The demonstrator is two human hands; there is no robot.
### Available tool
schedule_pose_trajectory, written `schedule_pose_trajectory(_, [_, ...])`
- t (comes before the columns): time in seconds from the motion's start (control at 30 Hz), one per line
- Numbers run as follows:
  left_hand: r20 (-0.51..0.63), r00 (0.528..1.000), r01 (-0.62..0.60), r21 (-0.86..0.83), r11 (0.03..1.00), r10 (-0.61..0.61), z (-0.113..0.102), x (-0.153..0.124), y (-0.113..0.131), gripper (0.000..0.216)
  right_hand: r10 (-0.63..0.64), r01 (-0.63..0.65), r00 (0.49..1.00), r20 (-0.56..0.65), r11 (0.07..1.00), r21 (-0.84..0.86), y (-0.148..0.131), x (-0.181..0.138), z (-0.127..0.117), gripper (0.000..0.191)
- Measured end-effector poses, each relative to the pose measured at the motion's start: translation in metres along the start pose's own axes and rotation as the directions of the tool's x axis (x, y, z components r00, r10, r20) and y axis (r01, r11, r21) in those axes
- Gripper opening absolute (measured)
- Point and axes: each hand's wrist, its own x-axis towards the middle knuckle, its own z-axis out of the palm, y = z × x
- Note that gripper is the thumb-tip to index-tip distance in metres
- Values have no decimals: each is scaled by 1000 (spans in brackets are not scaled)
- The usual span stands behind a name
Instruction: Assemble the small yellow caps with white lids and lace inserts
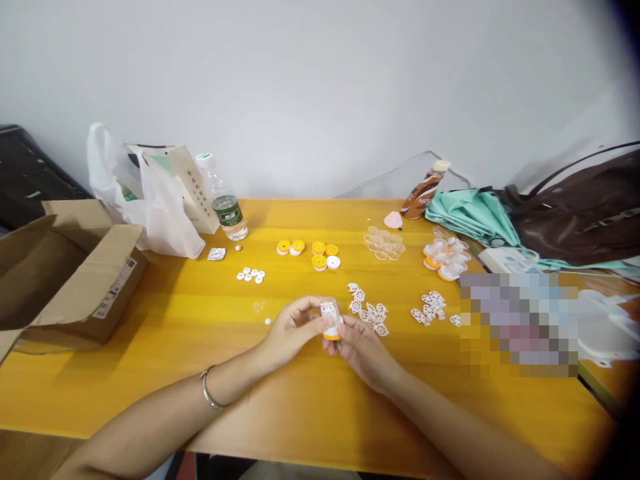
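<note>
Between both hands, above the table's middle, is a small round plastic piece [331, 319] with a clear top, a white middle and an orange base. My left hand [299, 325] grips its upper left, thumb across the front. My right hand [361, 343] closes on its lower right side. Just right of the hands lie white openwork plastic discs [373, 315], with a second group [430, 308] further right. Beyond the hands stand yellow-and-white round bases [319, 261]. To the left are small white caps [249, 274], tiny clear rings [259, 307] and one white button-like piece [268, 321].
Clear rings [384, 244] and a pile of clear-and-orange parts [445, 259] lie at the right rear. A cardboard box [100, 293], plastic bag [165, 210] and water bottle [229, 207] stand left. A brown-labelled bottle [423, 193], green umbrella [473, 213] and dark bag [580, 207] are right.
</note>
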Motion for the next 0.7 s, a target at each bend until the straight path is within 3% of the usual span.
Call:
schedule_pose_trajectory(0.27, [167,985,60,-46,997,-52,-6,1,-1,31,-40,40,999,21,999,11,5,-3,1,33])
schedule_pose_trajectory(0.43, [366,927,75,36,997,-83,-17,8,9,28,15,-23,996,92,995,92,2,-1,-2,36])
schedule_pose_trajectory(0.7, [267,960,64,93,994,-87,-20,6,9,31,83,-99,989,121,987,130,2,-1,0,38])
